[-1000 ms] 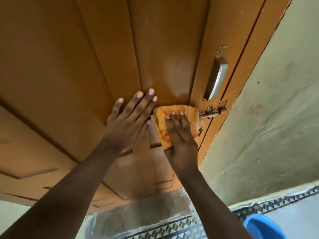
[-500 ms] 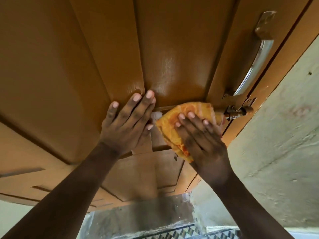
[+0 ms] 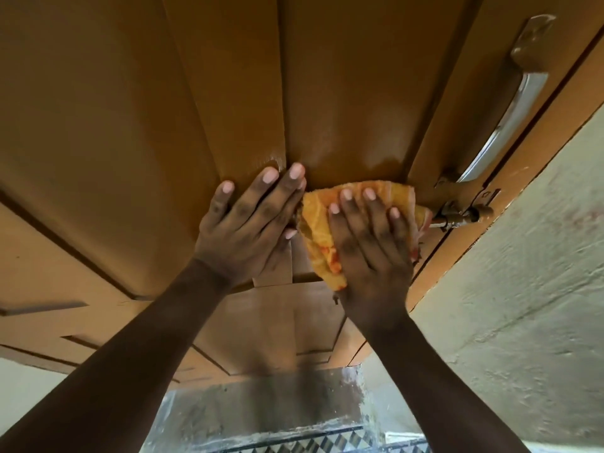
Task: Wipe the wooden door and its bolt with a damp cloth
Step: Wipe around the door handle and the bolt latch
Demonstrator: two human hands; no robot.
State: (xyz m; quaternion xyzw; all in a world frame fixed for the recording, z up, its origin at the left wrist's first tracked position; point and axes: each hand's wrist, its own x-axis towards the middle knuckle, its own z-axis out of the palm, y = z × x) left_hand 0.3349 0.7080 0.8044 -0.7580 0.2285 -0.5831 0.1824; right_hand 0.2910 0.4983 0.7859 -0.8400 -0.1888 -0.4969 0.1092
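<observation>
Against the wooden door point(image 3: 137, 125), at the height of its bolt point(image 3: 457, 219), you keep both hands flat. Your left hand point(image 3: 248, 230) lies with fingers straight and spread on the bare panel, holding nothing; I judge it steadies the door so it does not swing under the rubbing. Your right hand point(image 3: 369, 250) presses the damp cloth point(image 3: 318, 230) on the wood with straight fingers, covering the inner part of the bolt. The bolt runs across the door, its long axis nearly level, and its free end points right toward the frame and the wall point(image 3: 523, 289). Just above it stands the metal handle point(image 3: 503, 109).
</observation>
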